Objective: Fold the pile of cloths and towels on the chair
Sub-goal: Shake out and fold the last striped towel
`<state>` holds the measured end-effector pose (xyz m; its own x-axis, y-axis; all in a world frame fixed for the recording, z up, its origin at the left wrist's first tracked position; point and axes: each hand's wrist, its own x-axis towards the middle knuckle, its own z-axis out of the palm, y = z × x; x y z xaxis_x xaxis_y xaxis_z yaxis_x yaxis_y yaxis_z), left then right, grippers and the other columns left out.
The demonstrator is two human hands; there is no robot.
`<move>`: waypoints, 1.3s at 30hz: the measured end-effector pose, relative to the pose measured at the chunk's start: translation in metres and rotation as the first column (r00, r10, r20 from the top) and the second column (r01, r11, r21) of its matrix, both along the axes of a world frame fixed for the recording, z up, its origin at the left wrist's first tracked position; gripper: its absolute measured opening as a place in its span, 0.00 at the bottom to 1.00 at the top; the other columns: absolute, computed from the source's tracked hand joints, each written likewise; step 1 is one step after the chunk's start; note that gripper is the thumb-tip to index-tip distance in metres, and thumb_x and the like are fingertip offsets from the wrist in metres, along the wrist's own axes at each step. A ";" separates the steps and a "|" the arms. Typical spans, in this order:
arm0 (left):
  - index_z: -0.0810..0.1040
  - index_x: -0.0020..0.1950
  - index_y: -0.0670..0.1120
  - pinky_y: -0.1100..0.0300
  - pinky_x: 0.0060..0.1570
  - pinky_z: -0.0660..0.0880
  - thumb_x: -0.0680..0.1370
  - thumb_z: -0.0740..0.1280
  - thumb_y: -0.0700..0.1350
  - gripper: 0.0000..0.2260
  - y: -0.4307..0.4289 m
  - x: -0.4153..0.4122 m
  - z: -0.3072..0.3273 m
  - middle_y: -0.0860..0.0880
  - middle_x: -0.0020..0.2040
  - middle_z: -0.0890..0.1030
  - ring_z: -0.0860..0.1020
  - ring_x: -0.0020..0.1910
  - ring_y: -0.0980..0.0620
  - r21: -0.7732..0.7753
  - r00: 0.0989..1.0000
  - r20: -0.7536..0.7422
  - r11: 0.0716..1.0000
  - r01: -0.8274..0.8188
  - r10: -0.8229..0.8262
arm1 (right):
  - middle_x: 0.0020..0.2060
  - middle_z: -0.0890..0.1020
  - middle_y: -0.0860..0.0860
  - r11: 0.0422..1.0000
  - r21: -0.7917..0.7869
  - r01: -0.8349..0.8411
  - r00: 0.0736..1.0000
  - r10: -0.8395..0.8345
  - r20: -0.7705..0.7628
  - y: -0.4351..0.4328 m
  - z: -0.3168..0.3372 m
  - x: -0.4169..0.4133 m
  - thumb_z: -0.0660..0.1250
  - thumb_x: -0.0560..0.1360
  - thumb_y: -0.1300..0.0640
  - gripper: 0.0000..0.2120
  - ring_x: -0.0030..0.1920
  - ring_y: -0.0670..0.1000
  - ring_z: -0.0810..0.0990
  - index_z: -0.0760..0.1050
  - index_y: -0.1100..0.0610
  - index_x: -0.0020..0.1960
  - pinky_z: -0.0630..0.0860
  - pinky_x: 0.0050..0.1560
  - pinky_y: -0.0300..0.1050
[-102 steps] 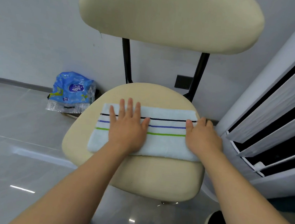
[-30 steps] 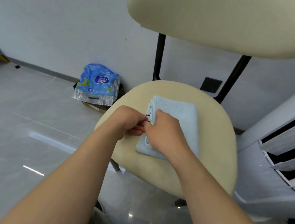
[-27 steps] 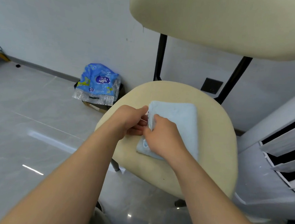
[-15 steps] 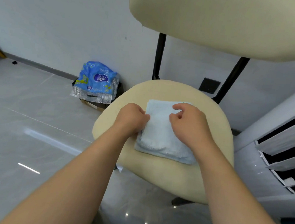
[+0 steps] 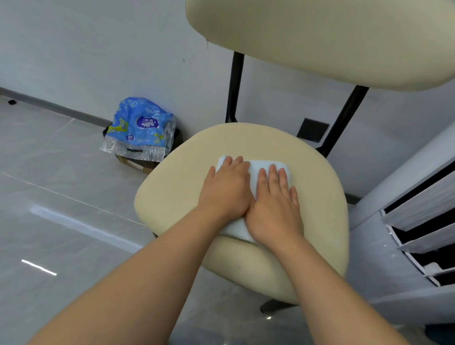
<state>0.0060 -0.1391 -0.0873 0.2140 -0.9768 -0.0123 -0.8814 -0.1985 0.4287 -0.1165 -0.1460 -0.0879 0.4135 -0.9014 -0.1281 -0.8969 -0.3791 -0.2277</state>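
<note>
A small light-blue towel (image 5: 257, 169), folded into a compact square, lies in the middle of the cream chair seat (image 5: 181, 184). My left hand (image 5: 226, 188) lies flat on its left half with straight fingers. My right hand (image 5: 274, 204) presses flat on its right half, side by side with the left. Most of the towel is hidden under both palms; only its far edge and a strip at the near edge show. No other cloth is in view on the chair.
The chair's cream backrest (image 5: 329, 30) rises behind the seat on black posts. A blue plastic package (image 5: 139, 129) sits on the grey tiled floor by the wall, left of the chair. A white louvred unit (image 5: 438, 207) stands close on the right.
The long striped towel from earlier is now folded into a small square. Both hands, which were pinching its left edge, have opened and now press flat on top of it.
</note>
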 end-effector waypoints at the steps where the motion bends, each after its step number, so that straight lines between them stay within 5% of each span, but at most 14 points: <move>1: 0.66 0.74 0.46 0.44 0.73 0.59 0.84 0.50 0.46 0.19 -0.001 0.003 -0.003 0.50 0.76 0.65 0.58 0.77 0.48 0.002 1.000 -0.028 1.000 0.002 -0.002 | 0.81 0.39 0.51 1.000 -0.008 0.010 1.000 -0.009 0.022 0.003 -0.001 -0.002 0.44 0.83 0.45 0.30 0.79 0.50 0.35 0.41 0.54 0.82 0.43 0.79 0.56; 12: 0.55 0.80 0.49 0.45 0.77 0.49 0.85 0.47 0.51 0.23 0.007 0.000 -0.006 0.52 0.81 0.53 0.48 0.80 0.51 0.032 1.000 -0.014 0.999 0.017 -0.016 | 0.80 0.38 0.44 1.000 0.030 0.009 0.992 -0.013 0.128 0.039 -0.004 -0.032 0.42 0.82 0.40 0.30 0.79 0.48 0.37 0.41 0.46 0.81 0.42 0.79 0.55; 14: 0.56 0.79 0.50 0.41 0.76 0.49 0.84 0.48 0.50 0.22 0.006 -0.002 -0.004 0.53 0.81 0.55 0.50 0.80 0.51 0.072 0.999 0.040 0.997 -0.012 0.009 | 0.80 0.48 0.50 0.989 0.035 0.143 0.974 -0.147 0.173 0.041 0.001 -0.037 0.48 0.81 0.36 0.32 0.79 0.53 0.49 0.50 0.48 0.80 0.51 0.77 0.53; 17: 0.63 0.75 0.50 0.38 0.74 0.47 0.78 0.55 0.50 0.24 -0.017 -0.002 0.015 0.50 0.74 0.66 0.60 0.75 0.45 0.147 0.976 0.216 0.988 -0.035 0.003 | 0.62 0.73 0.55 0.911 -0.047 0.409 0.912 -0.407 0.041 0.039 0.013 -0.050 0.55 0.72 0.26 0.34 0.63 0.58 0.70 0.72 0.53 0.62 0.67 0.62 0.54; 20: 0.71 0.65 0.50 0.43 0.70 0.56 0.72 0.62 0.48 0.21 -0.054 -0.004 0.035 0.48 0.62 0.74 0.67 0.66 0.44 0.319 0.960 0.236 0.945 0.069 -0.149 | 0.55 0.76 0.54 0.925 0.121 0.360 0.932 -0.349 -0.102 0.030 0.025 -0.049 0.54 0.72 0.25 0.34 0.59 0.58 0.73 0.76 0.54 0.57 0.69 0.58 0.52; 23: 0.71 0.59 0.50 0.52 0.55 0.62 0.71 0.67 0.47 0.17 -0.072 -0.006 0.059 0.48 0.56 0.77 0.71 0.60 0.45 0.508 0.953 0.148 0.847 0.157 -0.266 | 0.51 0.78 0.53 0.893 0.373 0.251 0.947 -0.307 0.099 0.012 0.037 -0.048 0.63 0.75 0.34 0.23 0.53 0.56 0.77 0.75 0.53 0.54 0.74 0.52 0.49; 25: 0.73 0.62 0.48 0.53 0.56 0.67 0.74 0.68 0.49 0.17 -0.072 0.004 0.089 0.47 0.59 0.77 0.73 0.62 0.43 0.567 0.958 0.074 0.802 0.189 -0.278 | 0.44 0.79 0.51 0.787 0.567 0.243 0.842 -0.461 0.279 0.002 0.057 -0.054 0.70 0.74 0.42 0.16 0.44 0.52 0.78 0.73 0.53 0.48 0.72 0.43 0.46; 28: 0.79 0.62 0.45 0.50 0.60 0.74 0.73 0.71 0.46 0.17 -0.052 0.038 0.160 0.46 0.59 0.80 0.77 0.60 0.44 0.565 0.971 -0.214 0.797 0.215 -0.110 | 0.41 0.77 0.52 0.620 0.753 0.222 0.586 -0.702 0.405 -0.007 0.118 -0.064 0.79 0.63 0.45 0.22 0.40 0.50 0.76 0.71 0.55 0.45 0.71 0.41 0.46; 30: 0.82 0.57 0.46 0.50 0.57 0.78 0.67 0.77 0.45 0.19 -0.024 0.067 0.218 0.47 0.54 0.83 0.81 0.56 0.46 0.525 0.891 -0.449 0.826 0.204 0.065 | 0.47 0.83 0.54 0.520 0.841 0.152 0.429 -0.801 0.418 -0.009 0.178 -0.060 0.83 0.58 0.47 0.29 0.45 0.52 0.81 0.75 0.57 0.51 0.77 0.47 0.50; 33: 0.82 0.57 0.46 0.52 0.55 0.80 0.68 0.80 0.45 0.19 0.024 0.106 0.312 0.49 0.53 0.85 0.83 0.54 0.50 0.475 0.621 -0.733 0.863 0.174 0.278 | 0.57 0.84 0.57 0.393 0.919 -0.002 0.260 -0.888 0.380 -0.009 0.274 -0.036 0.80 0.67 0.54 0.27 0.58 0.56 0.83 0.77 0.61 0.62 0.77 0.61 0.54; 36: 0.80 0.60 0.44 0.50 0.56 0.80 0.73 0.77 0.45 0.18 0.072 0.135 0.393 0.47 0.55 0.85 0.84 0.54 0.48 0.425 0.402 -0.833 0.905 0.025 0.380 | 0.56 0.85 0.53 0.387 0.922 -0.028 0.285 -0.881 0.379 -0.002 0.360 0.014 0.72 0.76 0.48 0.20 0.58 0.54 0.83 0.77 0.57 0.64 0.77 0.62 0.55; 39: 0.79 0.59 0.45 0.48 0.54 0.81 0.75 0.75 0.50 0.16 0.116 0.172 0.453 0.46 0.53 0.85 0.84 0.51 0.47 0.412 0.347 -0.811 0.881 -0.232 0.470 | 0.53 0.86 0.49 0.503 0.862 0.053 0.373 -0.811 0.451 0.023 0.429 0.087 0.63 0.80 0.40 0.18 0.54 0.52 0.85 0.77 0.51 0.61 0.80 0.58 0.55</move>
<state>0.1784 -0.0236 0.3659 0.2894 -0.7607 -0.5811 0.1300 -0.5702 0.8111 -0.0297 -0.1233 0.3412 0.2253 -0.7512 -0.6204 -0.1432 0.6044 -0.7837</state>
